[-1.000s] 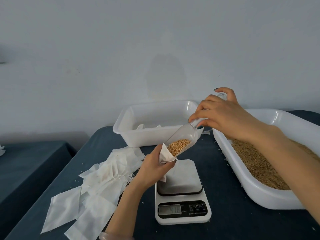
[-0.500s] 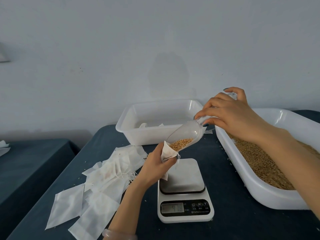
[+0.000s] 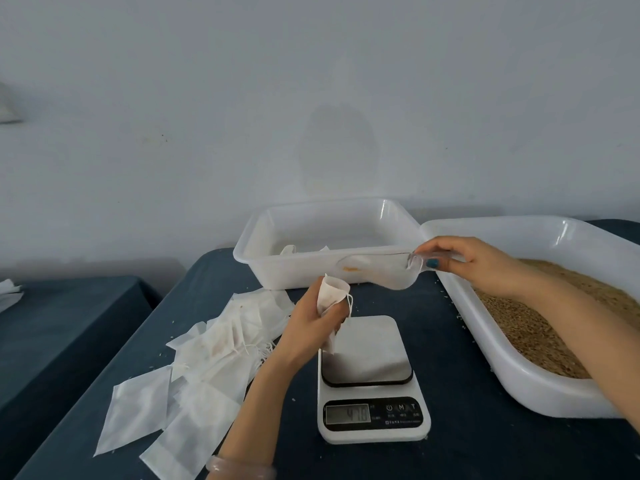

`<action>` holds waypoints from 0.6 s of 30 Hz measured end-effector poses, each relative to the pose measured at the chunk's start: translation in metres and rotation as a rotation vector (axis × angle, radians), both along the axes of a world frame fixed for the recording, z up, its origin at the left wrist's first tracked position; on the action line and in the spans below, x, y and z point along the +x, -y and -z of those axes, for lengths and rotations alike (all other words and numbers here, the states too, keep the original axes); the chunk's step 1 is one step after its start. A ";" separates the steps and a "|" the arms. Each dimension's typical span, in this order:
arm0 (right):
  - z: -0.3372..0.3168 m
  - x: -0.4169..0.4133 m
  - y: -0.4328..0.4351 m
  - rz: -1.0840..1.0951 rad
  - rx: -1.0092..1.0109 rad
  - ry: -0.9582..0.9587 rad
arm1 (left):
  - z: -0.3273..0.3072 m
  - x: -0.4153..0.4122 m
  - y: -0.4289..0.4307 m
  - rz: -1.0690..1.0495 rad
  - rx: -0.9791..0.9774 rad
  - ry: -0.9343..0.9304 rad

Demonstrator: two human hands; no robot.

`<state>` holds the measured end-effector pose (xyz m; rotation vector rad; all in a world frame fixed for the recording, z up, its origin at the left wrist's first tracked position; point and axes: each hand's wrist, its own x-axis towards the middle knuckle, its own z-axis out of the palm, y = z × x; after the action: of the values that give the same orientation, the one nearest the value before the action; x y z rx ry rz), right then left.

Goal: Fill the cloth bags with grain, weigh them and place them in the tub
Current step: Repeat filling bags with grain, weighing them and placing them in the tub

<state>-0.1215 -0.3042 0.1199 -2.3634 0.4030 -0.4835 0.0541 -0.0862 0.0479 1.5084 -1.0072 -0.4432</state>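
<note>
So the left hand (image 3: 308,327) is up over the back left corner of the scale (image 3: 370,382), fingers curled round a small white cloth bag (image 3: 330,294) with its mouth gaping upward and a drawstring dangling off the side. The bag's bottom end hangs in front of the scale's platform and hides that corner. The display looks like 47.0, a bit blurry though.

The right hand (image 3: 481,261) pinches the handle of a clear plastic scoop (image 3: 388,275), held about level with its mouth pointing left toward the bag, close but not touching. Only a few grains are stuck inside it. The scoop sits right in front of the tub (image 3: 263,268), so you see the tub's front wall through the plastic. A couple of bags lie in the tub.

The big white tray (image 3: 491,355) on the right holds the grain (image 3: 540,327); the right forearm crosses its near corner and covers part of it.

A messy pile of empty bags (image 3: 214,344) fans out left of the scale, strings tangled, partly under the left forearm. Loose grains dot the dark blue table (image 3: 467,452). There's a clear bracelet (image 3: 239,468) on the left wrist, and a second blue surface (image 3: 52,323) off to the left.
</note>
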 end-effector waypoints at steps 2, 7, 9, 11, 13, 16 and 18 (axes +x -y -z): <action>0.001 -0.001 0.003 0.005 0.116 0.024 | 0.000 0.000 -0.002 0.012 -0.022 -0.055; 0.000 -0.007 0.012 0.200 0.245 0.097 | -0.002 0.002 -0.003 0.041 -0.076 -0.079; 0.002 -0.009 0.016 0.294 0.222 0.101 | -0.003 0.004 -0.002 0.007 -0.094 0.002; 0.005 -0.012 0.022 0.407 0.195 0.085 | -0.002 0.008 -0.001 -0.071 -0.103 0.067; 0.008 -0.017 0.028 0.510 0.146 0.057 | 0.001 0.013 0.001 -0.181 -0.082 0.200; 0.010 -0.023 0.036 0.622 0.012 -0.065 | 0.001 0.016 0.001 -0.186 -0.078 0.240; 0.012 -0.026 0.041 0.663 -0.072 -0.160 | 0.000 0.016 0.000 -0.159 -0.092 0.193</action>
<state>-0.1479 -0.3448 0.1080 -2.3049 1.2778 -0.6095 0.0699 -0.0864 0.0483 1.5554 -1.0332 -0.1385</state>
